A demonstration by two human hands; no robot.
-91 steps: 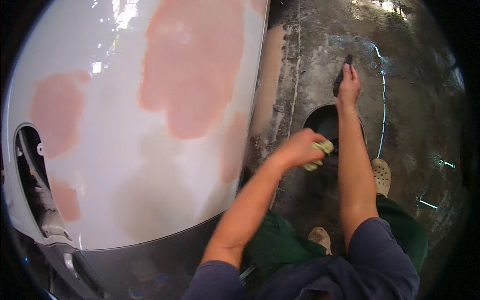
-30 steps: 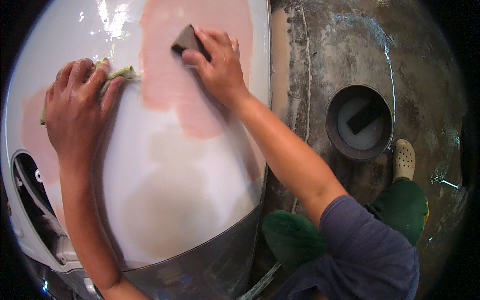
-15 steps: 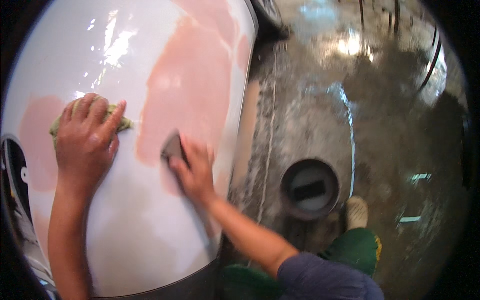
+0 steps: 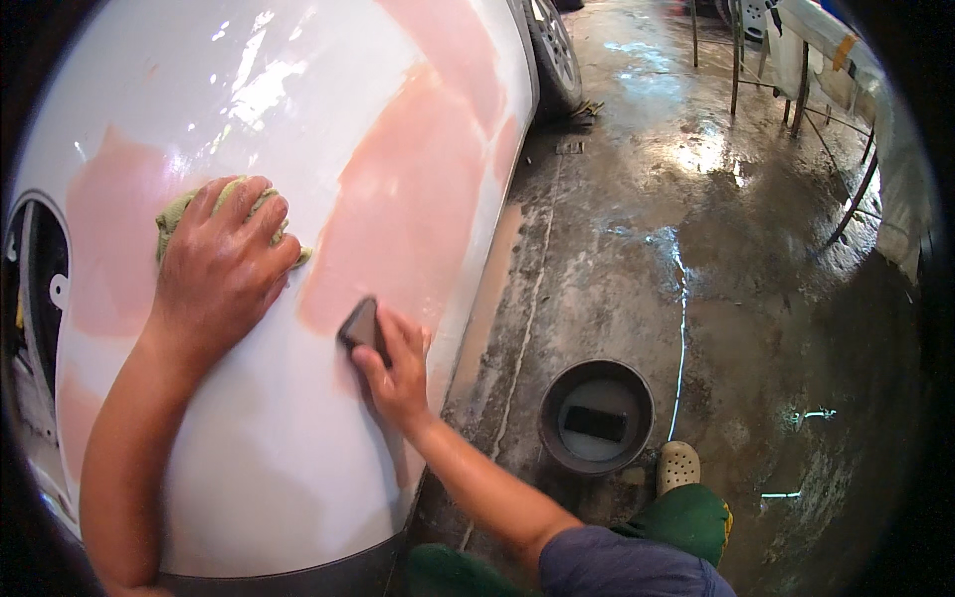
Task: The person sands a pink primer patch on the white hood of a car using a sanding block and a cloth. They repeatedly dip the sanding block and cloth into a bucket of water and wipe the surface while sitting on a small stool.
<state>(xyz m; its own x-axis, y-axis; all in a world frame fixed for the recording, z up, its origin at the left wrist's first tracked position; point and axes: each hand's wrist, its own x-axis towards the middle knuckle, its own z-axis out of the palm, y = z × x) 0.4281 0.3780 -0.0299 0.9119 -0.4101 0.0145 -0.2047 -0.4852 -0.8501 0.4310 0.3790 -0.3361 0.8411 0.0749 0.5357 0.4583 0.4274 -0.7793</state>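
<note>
A white car body panel [image 4: 249, 428] with large pink filler patches [image 4: 408, 199] fills the left of the view. My left hand [image 4: 219, 269] lies flat on the panel, pressing a crumpled green cloth [image 4: 179, 209] against it beside a pink patch. My right hand [image 4: 393, 363] holds a small dark sanding block [image 4: 360, 323] against the lower edge of the big pink patch. Both forearms rise from the lower edge.
A dark round bucket [image 4: 597, 416] of water with a dark block lying in it stands on the wet concrete floor [image 4: 716, 249]. My light shoe [image 4: 678, 466] and green trouser knee [image 4: 686, 517] are beside it. A car tyre [image 4: 552, 50] is at the top.
Three seconds ago both hands were at the bucket; since then they moved onto the panel. Over the last second my right hand slid the block down the pink patch, and the view shifted.
</note>
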